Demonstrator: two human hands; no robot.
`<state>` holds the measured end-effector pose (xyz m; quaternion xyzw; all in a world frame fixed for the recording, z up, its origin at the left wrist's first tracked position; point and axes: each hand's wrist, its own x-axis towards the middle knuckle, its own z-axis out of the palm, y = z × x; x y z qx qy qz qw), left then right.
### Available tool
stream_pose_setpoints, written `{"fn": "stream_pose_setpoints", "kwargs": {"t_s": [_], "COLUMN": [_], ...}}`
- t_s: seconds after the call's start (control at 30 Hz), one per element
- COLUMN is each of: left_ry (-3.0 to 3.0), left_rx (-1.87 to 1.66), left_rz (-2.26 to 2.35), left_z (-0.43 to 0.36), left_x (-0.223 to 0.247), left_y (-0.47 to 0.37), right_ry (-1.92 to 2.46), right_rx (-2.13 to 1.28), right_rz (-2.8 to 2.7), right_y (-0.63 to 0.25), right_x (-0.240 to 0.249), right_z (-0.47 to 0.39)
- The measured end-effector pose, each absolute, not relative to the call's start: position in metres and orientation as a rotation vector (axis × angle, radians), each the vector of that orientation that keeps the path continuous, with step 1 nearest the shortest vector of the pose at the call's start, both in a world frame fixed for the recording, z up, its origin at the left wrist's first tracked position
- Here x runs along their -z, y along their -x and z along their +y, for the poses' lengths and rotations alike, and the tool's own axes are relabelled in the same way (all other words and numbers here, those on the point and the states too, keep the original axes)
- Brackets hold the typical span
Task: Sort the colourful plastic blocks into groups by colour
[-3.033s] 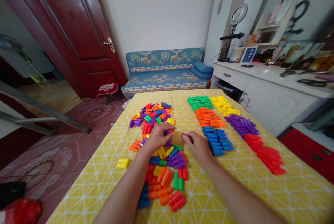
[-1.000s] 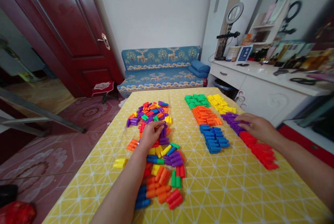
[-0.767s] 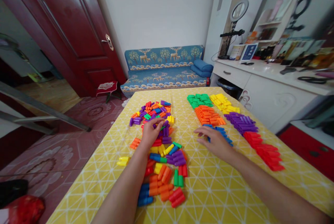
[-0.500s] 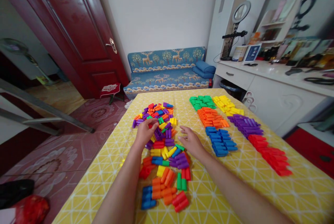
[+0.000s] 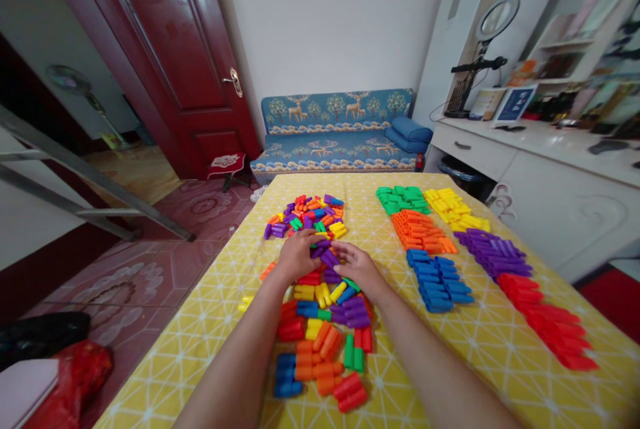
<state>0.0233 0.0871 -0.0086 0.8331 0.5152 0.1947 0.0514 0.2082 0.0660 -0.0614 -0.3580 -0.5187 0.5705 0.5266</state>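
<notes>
A heap of mixed plastic peg-shaped blocks [image 5: 305, 216] in several colours lies on the patterned yellow tablecloth. My left hand [image 5: 296, 257] reaches over the near side of this heap, its fingers curled on a purple block [image 5: 329, 258]. Facing it from the right is my right hand [image 5: 364, 273], with thumb and fingers apart around the near end of that purple block. Its grip is not closed. Below both hands, more loose blocks spread toward me, among them orange blocks [image 5: 320, 356], blue blocks [image 5: 287, 374] and a red block [image 5: 350, 392].
Sorted by colour on the right are green [image 5: 401, 199], yellow [image 5: 455, 209], orange [image 5: 421, 232], blue [image 5: 438, 280], purple [image 5: 493, 254] and red blocks [image 5: 545, 319]. A blue patterned sofa [image 5: 335, 142] stands beyond the table, and a white dresser [image 5: 560, 176] to the right.
My left hand has moved a little nearer to me and onto purple blocks. My right hand has come closer to it. The view has shifted slightly left.
</notes>
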Motion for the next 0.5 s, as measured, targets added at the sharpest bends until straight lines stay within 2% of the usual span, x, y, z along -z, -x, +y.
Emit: {"fn": "stream_pose_setpoints", "kwargs": {"t_s": [0.13,0.33,0.5], "left_ry": [-2.507,-2.487,-2.562], "left_rx": [-0.632,-0.358,-0.506], "left_rz": [1.517,1.184,1.385], "left_z": [0.089,0.110,0.158], "left_x": [0.001,-0.031,-0.042], "left_y": [-0.014,-0.005,-0.039], "right_ry": [0.904,0.990,1.054], "right_rx": [-1.376,-1.233,-1.111], "right_rz": [-1.277,-1.231,-1.017], "right_y": [-0.207,-0.206,-0.209], "right_x": [0.053,0.046,0.050], "right_z": [0.059,0.059,0.064]}}
